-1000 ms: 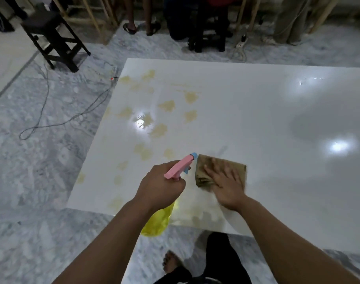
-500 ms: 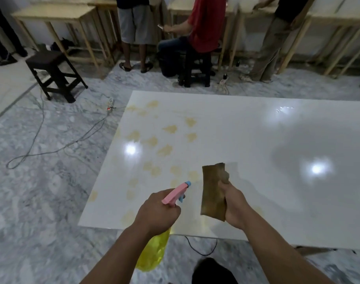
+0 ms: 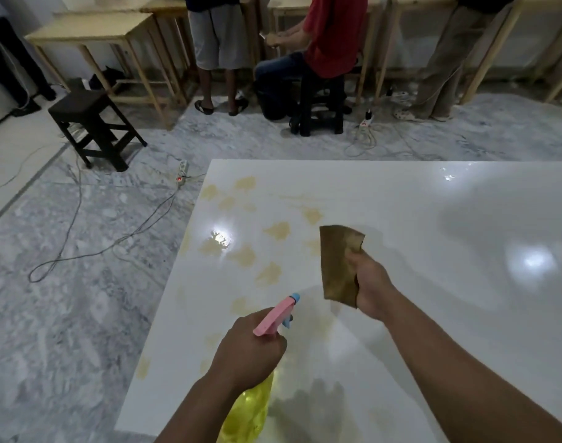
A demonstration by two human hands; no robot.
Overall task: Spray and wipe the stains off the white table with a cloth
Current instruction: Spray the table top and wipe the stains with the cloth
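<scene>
Stains (image 3: 243, 255) on the white table (image 3: 417, 314): yellowish blotches clustered on its left part, running from the far left corner down toward the near left edge. Rest of the top is glossy, with light glare spots.

Head view, only one camera.

My left hand (image 3: 249, 350) is wrapped around the neck of the spray bottle (image 3: 257, 372). Pink trigger head with a blue nozzle tip points forward and up over the stained zone. Yellow translucent body hangs below my fist, over the near edge of the table. Can't tell whether a finger is on the trigger.

My right hand (image 3: 367, 282) grips the cloth (image 3: 338, 262), a brownish-tan folded piece, fingers curled around its right side. Cloth is held up above the table, roughly vertical, not touching the surface. It sits just right of the stain cluster, with its shadow on the top behind it.

Hands are apart, bottle left and nearer me, cloth right and farther out.

Background: marble floor (image 3: 65, 298), dark stool (image 3: 94, 126) at far left, cables and a power strip (image 3: 182, 177) on the floor near the table's far left corner. Wooden tables (image 3: 91, 35) along the wall. One person seated in a red shirt (image 3: 334, 33), others standing beside.
</scene>
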